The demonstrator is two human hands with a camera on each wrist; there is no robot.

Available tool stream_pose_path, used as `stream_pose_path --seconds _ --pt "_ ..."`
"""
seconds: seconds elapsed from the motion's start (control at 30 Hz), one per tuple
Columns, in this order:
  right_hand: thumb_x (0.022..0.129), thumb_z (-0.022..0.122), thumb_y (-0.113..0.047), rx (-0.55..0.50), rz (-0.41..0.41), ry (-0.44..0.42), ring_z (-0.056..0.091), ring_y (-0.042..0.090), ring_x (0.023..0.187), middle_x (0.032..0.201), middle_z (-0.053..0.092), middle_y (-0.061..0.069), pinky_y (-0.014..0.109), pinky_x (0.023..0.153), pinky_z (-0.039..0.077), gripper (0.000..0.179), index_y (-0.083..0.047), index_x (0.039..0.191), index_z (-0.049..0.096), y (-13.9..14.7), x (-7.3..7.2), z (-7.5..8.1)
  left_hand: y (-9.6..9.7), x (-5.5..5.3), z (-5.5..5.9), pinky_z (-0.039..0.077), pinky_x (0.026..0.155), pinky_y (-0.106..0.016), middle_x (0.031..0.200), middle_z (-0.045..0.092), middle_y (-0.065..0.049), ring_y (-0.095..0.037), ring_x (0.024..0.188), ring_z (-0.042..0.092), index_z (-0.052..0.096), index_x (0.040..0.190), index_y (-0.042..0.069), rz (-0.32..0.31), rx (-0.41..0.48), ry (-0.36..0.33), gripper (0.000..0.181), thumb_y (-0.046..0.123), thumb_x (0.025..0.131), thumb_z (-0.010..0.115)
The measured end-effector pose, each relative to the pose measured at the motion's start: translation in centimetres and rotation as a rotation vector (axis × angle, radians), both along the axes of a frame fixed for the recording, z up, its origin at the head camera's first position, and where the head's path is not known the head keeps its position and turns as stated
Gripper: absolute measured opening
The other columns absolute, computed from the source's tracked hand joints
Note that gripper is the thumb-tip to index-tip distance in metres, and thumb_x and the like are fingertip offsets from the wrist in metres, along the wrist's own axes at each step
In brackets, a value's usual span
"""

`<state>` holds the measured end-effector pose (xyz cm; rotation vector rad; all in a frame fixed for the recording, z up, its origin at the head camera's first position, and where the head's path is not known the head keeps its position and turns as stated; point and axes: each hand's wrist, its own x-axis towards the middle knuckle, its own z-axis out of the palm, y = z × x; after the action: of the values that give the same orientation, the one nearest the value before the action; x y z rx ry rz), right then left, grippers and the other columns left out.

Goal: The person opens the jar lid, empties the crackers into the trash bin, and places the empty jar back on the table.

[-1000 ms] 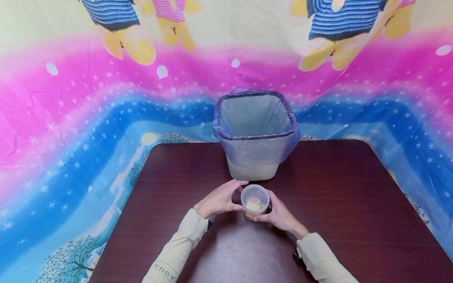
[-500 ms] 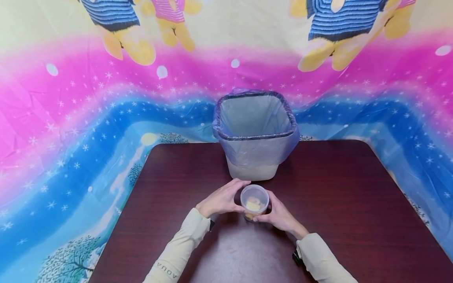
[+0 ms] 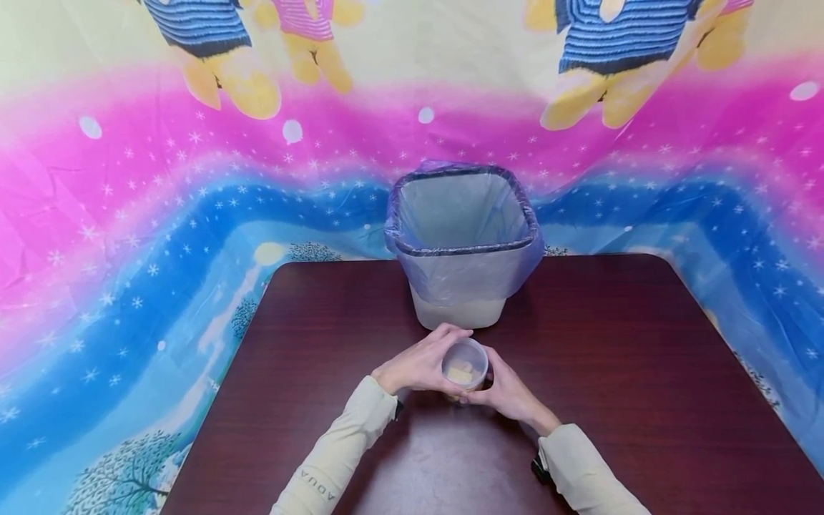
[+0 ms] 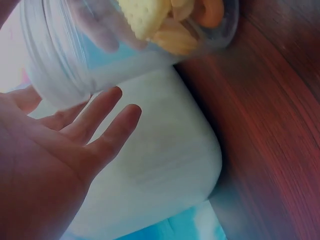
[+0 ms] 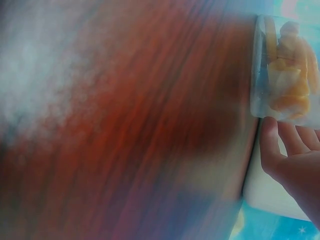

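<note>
A small clear plastic jar (image 3: 468,352) with cookies (image 3: 460,374) in it stands near the middle of the table. In the left wrist view a cracker with small holes and some browner pieces show through the jar's wall. My left hand (image 3: 421,363) grips the jar's top at the translucent lid (image 4: 55,55), thumb in front and fingers behind. On the other side my right hand (image 3: 513,393) holds the jar's body, its thumb across the front. In the right wrist view the fingers lie against the jar's side.
Right behind the jar stands a pale waste bin (image 3: 460,312), lined with a translucent purple bag (image 3: 450,275) folded over its rim. The dark red-brown table (image 3: 631,372) ends just behind the bin, before a printed cloth backdrop (image 3: 360,129).
My left hand has moved to the right and closed round the jar's top, with its thumb now near the right thumb. The right hand keeps its hold; the jar has barely shifted.
</note>
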<state>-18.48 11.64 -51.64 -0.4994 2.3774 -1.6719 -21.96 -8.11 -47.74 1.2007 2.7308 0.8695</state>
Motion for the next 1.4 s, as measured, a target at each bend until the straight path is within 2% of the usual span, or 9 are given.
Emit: stream_pose_path --seconds 0.2,0.47,0.67,0.83,1.0,1.2,1.4 --pt "0.059 0.083 -0.026 0.04 -0.026 0.0 0.054 0.021 0.105 0.124 0.048 0.007 0.025 0.083 0.043 0.089 -0.02 0.132 0.034 0.3 -0.5 -1.4 1.3 0.0 0.2 0.039 0.091 -0.019 0.128 0.038 0.003 -0.008 0.111 0.045 0.034 0.136 0.024 -0.004 -0.054 0.042 0.092 0.048 0.057 0.076" --pt "0.059 0.082 -0.028 0.045 -0.003 0.052 0.055 0.018 0.102 0.121 0.051 0.006 0.025 0.083 0.044 0.087 -0.023 0.132 0.033 0.5 -0.6 -1.6 2.3 0.0 0.5 0.04 0.09 -0.023 0.128 0.04 0.006 -0.01 0.107 0.047 0.034 0.137 0.026 0.007 -0.131 0.107 0.094 0.055 0.057 0.073" --pt "0.06 0.081 -0.034 0.068 0.004 0.068 0.052 0.017 0.106 0.125 0.049 0.003 0.024 0.086 0.042 0.087 -0.024 0.132 0.033 0.6 -0.6 -1.6 2.5 0.0 0.6 0.041 0.087 -0.022 0.123 0.044 0.005 -0.01 0.1 0.048 0.034 0.136 0.025 -0.005 -0.138 0.112 0.093 0.057 0.057 0.071" --pt "0.061 0.082 -0.024 0.082 -0.007 0.057 0.051 0.02 0.108 0.125 0.049 0.006 0.024 0.086 0.041 0.087 -0.02 0.133 0.033 0.4 -0.2 -0.5 2.5 0.0 0.7 0.041 0.087 -0.024 0.122 0.047 0.001 -0.011 0.099 0.048 0.033 0.137 0.025 -0.013 -0.147 0.121 0.092 0.056 0.058 0.071" --pt "0.062 0.08 -0.015 0.081 -0.007 0.057 0.05 0.028 0.11 0.127 0.048 0.014 0.026 0.087 0.04 0.086 -0.011 0.133 0.033 0.1 0.6 1.3 2.5 0.1 0.8 0.04 0.087 -0.023 0.12 0.047 0.005 -0.01 0.099 0.047 0.035 0.136 0.025 -0.016 -0.157 0.133 0.089 0.055 0.06 0.07" --pt "0.061 0.082 -0.023 0.103 -0.014 0.058 0.049 0.025 0.111 0.128 0.047 0.01 0.027 0.089 0.039 0.088 -0.016 0.133 0.032 0.2 0.3 0.6 2.4 0.2 0.9 0.04 0.085 -0.022 0.118 0.046 0.008 -0.009 0.098 0.047 0.038 0.133 0.028 -0.011 -0.153 0.118 0.084 0.055 0.06 0.07" --pt "0.061 0.082 -0.02 0.103 -0.018 0.032 0.049 0.028 0.113 0.13 0.046 0.01 0.023 0.089 0.038 0.089 -0.013 0.134 0.031 0.0 0.7 1.7 2.6 0.4 0.9 0.04 0.083 -0.021 0.117 0.046 0.009 -0.009 0.096 0.046 0.04 0.132 0.029 0.016 -0.168 0.127 0.08 0.056 0.062 0.068"
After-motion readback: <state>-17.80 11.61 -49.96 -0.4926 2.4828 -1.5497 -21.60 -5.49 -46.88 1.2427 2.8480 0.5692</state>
